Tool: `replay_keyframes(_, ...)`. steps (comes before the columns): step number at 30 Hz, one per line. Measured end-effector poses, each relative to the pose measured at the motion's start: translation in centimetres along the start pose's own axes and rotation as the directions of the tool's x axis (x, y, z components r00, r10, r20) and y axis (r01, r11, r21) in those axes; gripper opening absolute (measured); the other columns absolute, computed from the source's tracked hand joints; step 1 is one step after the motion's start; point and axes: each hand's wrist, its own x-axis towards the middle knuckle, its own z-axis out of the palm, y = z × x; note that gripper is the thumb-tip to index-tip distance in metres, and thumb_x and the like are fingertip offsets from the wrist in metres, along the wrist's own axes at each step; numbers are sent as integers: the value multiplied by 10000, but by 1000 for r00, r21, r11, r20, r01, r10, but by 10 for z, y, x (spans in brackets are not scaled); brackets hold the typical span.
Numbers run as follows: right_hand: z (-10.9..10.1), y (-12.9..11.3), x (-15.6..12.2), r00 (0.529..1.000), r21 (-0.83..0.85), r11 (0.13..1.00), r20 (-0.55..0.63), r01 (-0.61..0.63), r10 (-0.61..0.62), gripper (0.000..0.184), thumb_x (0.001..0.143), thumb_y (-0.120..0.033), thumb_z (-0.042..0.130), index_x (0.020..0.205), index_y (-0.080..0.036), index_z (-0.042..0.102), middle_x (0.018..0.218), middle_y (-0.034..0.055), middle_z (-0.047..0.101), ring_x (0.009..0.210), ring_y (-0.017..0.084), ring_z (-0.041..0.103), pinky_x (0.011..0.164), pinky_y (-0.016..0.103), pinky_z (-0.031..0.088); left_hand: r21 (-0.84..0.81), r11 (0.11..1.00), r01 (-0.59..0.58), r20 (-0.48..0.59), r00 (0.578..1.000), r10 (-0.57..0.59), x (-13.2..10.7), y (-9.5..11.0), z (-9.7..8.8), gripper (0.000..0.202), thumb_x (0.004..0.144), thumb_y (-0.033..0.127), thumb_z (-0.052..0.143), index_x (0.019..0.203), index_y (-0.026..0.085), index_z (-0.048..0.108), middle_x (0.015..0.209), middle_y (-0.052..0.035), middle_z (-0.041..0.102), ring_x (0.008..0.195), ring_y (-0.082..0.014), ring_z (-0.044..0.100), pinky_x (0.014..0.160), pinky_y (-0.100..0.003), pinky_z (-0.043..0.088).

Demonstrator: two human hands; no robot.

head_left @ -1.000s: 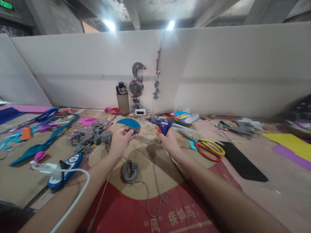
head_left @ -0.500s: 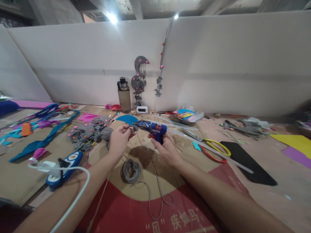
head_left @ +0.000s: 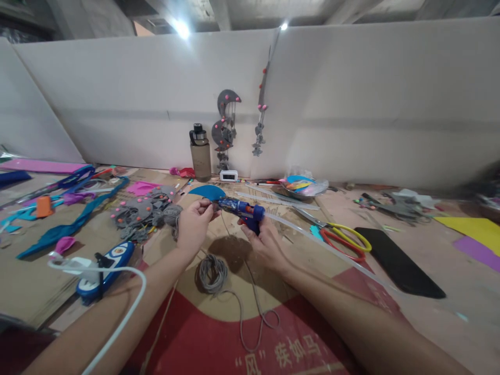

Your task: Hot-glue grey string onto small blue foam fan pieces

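Turned crosswise since one second ago, the glue gun now has its nozzle end at the person's left fingertips; the left hand holds nearly the same position. Right hand: fingers wrapped around the gun's handle, gripping it, with the barrel above them. I cannot tell how far the trigger is pressed. Left hand: thumb and fingertips closed in a pinch on a small grey piece, mostly hidden by the fingers and the nozzle. Whether the nozzle touches the piece cannot be determined from where I stand.

A clear glue stick extends from the rear of the gun, above the right fingers, and slants toward the right. Layout relative to the fingers: a blue rounded piece lies just beyond the left fingertips; a bottle and a small white clock stand farther beyond. A pile of grey cut pieces with pink and orange dots lies left of the left fingers. Nearer the person, between the two hands, a coil of grey cord rests on the cardboard. Scissors lie right of the right fingers, with a black slab beyond them on that side.
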Motion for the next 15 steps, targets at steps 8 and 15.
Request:
replay_keyframes(8,-1,-6,-1,1000,-70,997,5,-26,27,316,864,-384,422,1037,-173,584,964,94,641,878,223,589,806,356,456,-11,999,-37,-19,999,37,0,-2,0,209,627,288,707,737,148,598,625,11,633,605,-132,635,734,-307,539)
replay_keyframes(15,-1,-6,-2,999,-70,997,-33,-33,31,317,863,-374,426,1084,-192,561,972,102,633,897,240,585,816,377,460,-7,999,-51,-22,998,51,2,-3,-1,206,631,308,714,737,162,614,621,14,637,600,-122,616,729,-303,540)
